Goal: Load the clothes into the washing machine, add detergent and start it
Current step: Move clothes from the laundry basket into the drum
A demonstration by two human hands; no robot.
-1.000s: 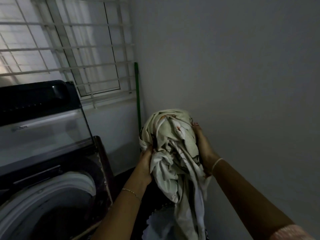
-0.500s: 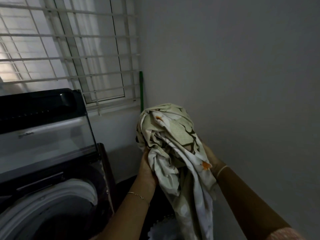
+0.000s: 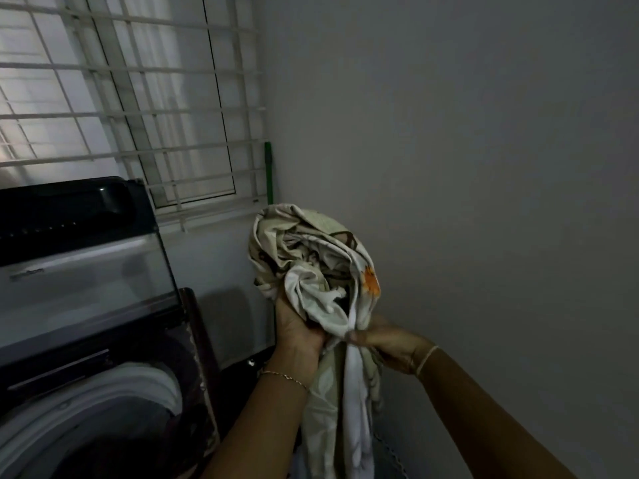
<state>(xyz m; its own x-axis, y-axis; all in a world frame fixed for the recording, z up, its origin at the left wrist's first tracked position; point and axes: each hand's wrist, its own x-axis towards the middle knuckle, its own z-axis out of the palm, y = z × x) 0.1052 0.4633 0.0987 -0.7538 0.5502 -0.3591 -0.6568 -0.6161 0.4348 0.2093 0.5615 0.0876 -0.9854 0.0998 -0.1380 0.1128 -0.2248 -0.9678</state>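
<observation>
- Crumpled bundle of clothes [image 3: 311, 250], soft cream floral cloth, is held in the air to the right of the washing machine [image 3: 114, 385], its tail hanging limp.
- Left grip [image 3: 297, 328] is clenched under the bundle; right grip [image 3: 387, 342] pinches its twisted neck.
- Glossy dark lid [image 3: 83, 264] stands raised over a round white drum rim.

The drum opening [image 3: 114, 444] lies uncovered at lower left, its lid [image 3: 79, 271] upright behind it. Air above the washing machine's right rim [image 3: 202, 340] is free across to the raised bundle of clothes [image 3: 311, 264]. The wall [image 3: 484, 202] closes the right, and a green pole [image 3: 269, 174] stands in the corner.
</observation>
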